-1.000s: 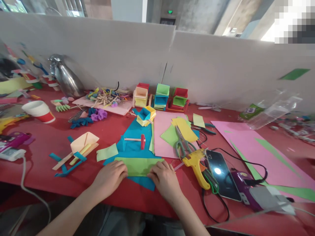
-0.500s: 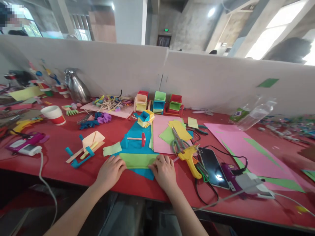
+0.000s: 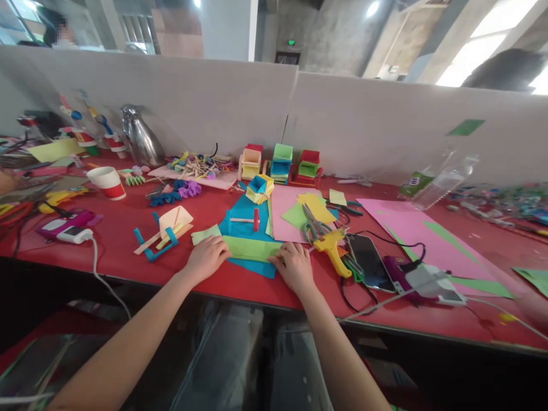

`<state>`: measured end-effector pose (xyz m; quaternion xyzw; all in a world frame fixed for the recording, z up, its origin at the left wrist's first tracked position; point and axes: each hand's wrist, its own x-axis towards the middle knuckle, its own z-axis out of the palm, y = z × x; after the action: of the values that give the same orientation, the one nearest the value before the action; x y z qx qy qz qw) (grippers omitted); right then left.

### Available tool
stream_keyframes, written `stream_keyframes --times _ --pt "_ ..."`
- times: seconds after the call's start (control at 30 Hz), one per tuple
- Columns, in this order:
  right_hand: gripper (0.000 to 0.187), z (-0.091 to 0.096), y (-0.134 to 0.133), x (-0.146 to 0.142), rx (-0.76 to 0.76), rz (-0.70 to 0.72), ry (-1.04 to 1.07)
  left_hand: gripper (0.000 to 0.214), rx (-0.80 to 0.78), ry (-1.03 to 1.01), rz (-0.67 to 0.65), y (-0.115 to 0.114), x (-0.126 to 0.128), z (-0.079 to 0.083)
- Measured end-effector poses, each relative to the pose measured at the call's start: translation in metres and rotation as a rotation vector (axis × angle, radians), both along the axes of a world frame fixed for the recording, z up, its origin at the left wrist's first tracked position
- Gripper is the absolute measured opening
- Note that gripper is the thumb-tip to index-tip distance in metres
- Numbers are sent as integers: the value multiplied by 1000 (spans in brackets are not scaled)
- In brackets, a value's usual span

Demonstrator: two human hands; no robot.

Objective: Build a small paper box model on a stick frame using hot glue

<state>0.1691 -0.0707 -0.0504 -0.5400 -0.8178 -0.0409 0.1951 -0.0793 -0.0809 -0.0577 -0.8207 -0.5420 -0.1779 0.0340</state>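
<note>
Right grip (image 3: 295, 264) on green paper (image 3: 252, 249), red table (image 3: 115, 220), partition (image 3: 205, 108)

Paper strip (image 3: 250, 249) over a sheet (image 3: 262, 270) — glue gun (image 3: 335, 251), then phone (image 3: 371, 264), rightward (cup (image 3: 106, 181) well left).

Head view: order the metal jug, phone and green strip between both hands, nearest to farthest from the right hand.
1. Green strip: touching the right hand, on its left.
2. Phone: to the hand's right.
3. Metal jug: toward the back left.
</note>
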Motion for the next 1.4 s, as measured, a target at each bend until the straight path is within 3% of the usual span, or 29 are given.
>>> stream_keyframes --times 0.13,0.37,0.67,0.83,1.0,1.2,1.4 --pt "25 -3 -1 3 -17 45 3 18 -10 -51 8 -5 -6 -5" --pt "32 -1 -6 -1 56 -98 -75 19 34 -70 90 -12 -11 -11" --pt "32 -3 -5 2 28 -111 -37 19 68 -101 113 -9 -9 -16" --pt "15 3 -10 -6 50 67 -68 13 85 -111 -34 -12 0 -4" --pt "25 5 -6 -21 -5 315 -159 23 44 -94 -234 -10 11 2" --pt "16 8 13 -25 -33 444 -168 3 -20 -62 -331 9 7 7" --pt "19 6 28 -27 37 464 -200 8 -18 -51 -372 36 4 7"
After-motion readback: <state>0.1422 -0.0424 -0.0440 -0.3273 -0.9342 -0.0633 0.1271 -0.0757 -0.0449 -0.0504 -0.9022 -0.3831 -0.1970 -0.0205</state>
